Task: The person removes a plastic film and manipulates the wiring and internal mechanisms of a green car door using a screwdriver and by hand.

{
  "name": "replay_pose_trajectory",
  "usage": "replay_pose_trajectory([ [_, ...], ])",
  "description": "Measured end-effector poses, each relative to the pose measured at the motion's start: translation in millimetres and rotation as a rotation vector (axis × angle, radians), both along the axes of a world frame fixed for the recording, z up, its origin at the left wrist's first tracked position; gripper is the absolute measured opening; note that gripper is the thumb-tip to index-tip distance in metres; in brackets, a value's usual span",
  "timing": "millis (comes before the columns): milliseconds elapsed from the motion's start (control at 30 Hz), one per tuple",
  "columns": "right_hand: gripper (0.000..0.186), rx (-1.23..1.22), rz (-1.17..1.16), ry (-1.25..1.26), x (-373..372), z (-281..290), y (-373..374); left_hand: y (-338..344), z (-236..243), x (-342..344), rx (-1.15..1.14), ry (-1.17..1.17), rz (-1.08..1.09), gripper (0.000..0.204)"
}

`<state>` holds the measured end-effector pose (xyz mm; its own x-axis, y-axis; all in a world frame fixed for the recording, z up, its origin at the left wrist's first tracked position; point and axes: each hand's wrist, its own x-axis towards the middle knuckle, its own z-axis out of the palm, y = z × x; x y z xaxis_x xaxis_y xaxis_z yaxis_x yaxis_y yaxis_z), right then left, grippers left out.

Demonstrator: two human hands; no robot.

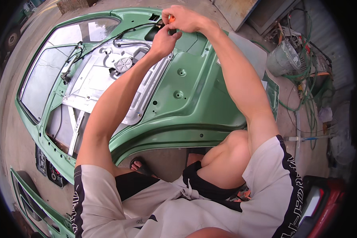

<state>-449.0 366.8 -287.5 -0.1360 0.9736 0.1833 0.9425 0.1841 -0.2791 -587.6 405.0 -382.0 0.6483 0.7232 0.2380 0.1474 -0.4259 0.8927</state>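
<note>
A large green car door panel with windows lies flat before me. Both my hands are together at its far edge, beside a dark opening in the metal. My right hand is closed round a small orange piece, perhaps a tool handle; most of it is hidden by the fingers. Just below, my left hand has its fingers drawn together at a dark part I cannot make out. A black wiring harness runs along the panel to that spot. The silver inner plate carries a round motor.
To the right stand a grey bucket and tangled green hose. Another green door frame lies at lower left, near a black part. A red car part sits at lower right. A metal cabinet is at the back.
</note>
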Motion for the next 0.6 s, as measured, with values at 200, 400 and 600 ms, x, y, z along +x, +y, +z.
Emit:
replay_pose_trajectory([
  [200, 0.058, 0.048, -0.181, 0.049, -27, 5, -18, 16, -14, 6, 0.092, 0.043, 0.024, 0.042],
  [400, 0.061, 0.041, -0.524, -0.137, -43, 21, -18, 25, -11, 9, 0.285, 0.068, 0.235, 0.048],
  [600, 0.033, -0.033, -0.243, 0.166, -12, 10, -10, 16, -5, 6, 0.264, 0.083, 0.177, 0.050],
])
